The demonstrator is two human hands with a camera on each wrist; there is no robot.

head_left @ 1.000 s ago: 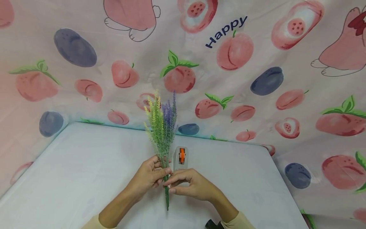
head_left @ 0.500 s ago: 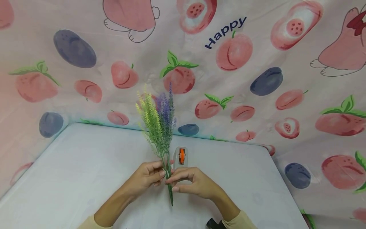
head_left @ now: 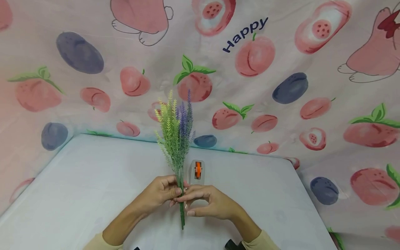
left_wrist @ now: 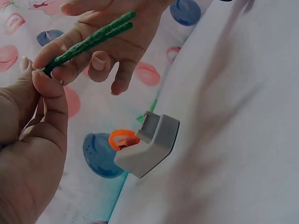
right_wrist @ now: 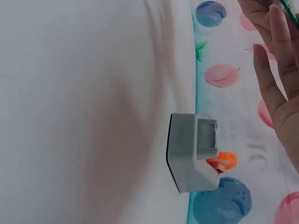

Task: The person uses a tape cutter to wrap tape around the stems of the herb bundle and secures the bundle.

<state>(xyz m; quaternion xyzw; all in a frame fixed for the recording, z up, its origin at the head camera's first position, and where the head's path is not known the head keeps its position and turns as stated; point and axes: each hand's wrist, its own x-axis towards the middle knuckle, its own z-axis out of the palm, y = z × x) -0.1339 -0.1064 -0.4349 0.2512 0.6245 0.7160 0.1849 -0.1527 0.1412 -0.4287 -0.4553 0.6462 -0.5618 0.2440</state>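
Observation:
My left hand (head_left: 153, 196) pinches a bunch of artificial lavender (head_left: 175, 146) by its stems, between thumb and fingers. The yellow-green spikes stand on the left of the bunch and the purple ones on the right. Its green stem ends (left_wrist: 93, 41) stick out past the left fingertips in the left wrist view. From the right, my right hand (head_left: 214, 203) touches the stems with its extended fingertips, its thumb held apart from them. In the right wrist view most of the bunch is out of frame.
A grey tape dispenser (right_wrist: 183, 144) with an orange core stands on the white table (head_left: 275, 194), just beyond the hands. A dark object (head_left: 231, 245) shows at the front edge by the right sleeve. Fruit-printed cloth (head_left: 237, 90) backs the table.
The bunch leaned left and its flower heads spread half a second ago; now it is nearly upright and narrower again. Both hands stay at the stems, with slight finger shifts.

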